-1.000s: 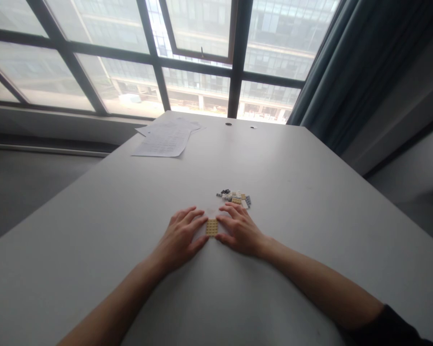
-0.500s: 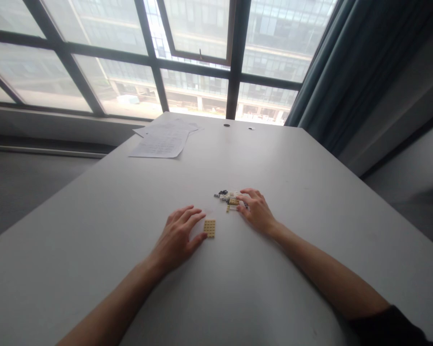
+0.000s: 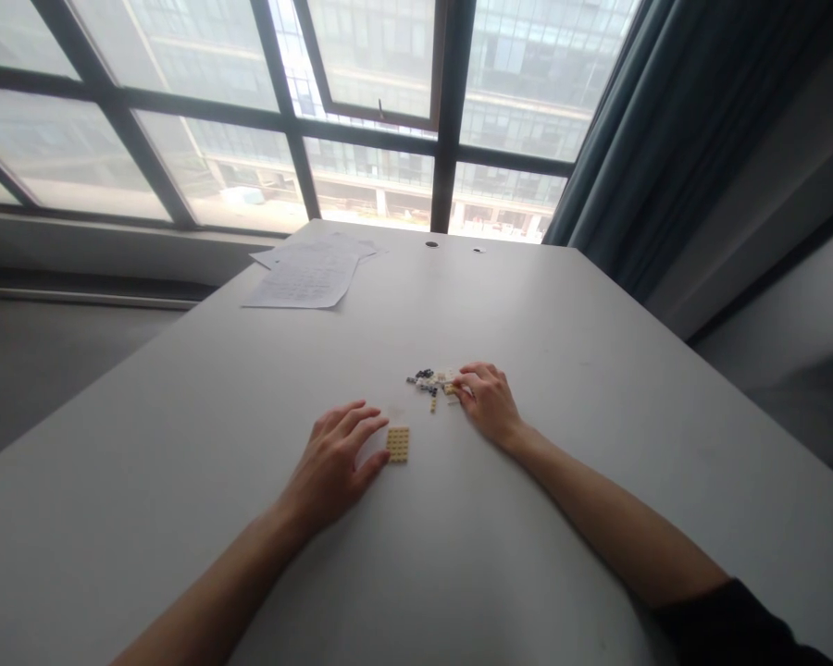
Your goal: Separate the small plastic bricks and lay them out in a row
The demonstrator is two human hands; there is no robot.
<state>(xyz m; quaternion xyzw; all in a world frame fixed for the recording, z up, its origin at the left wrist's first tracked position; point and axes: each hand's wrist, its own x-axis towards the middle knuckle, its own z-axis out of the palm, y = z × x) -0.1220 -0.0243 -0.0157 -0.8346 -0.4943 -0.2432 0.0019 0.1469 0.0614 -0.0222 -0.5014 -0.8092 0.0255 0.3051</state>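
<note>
No text, label, brand, number or sign is legible. Printed matter is located on the table (image 3: 528, 324), at its far left corner. The front paper sheet (image 3: 302, 282) lies near the table's left edge and carries closely spaced rows of small print across its upper face. The characters are too small and blurred to resolve; language and content cannot be determined. Further paper sheets (image 3: 351, 245) lie partly under the front sheet, toward the table's far edge; any print on them is likewise unreadable.
</note>
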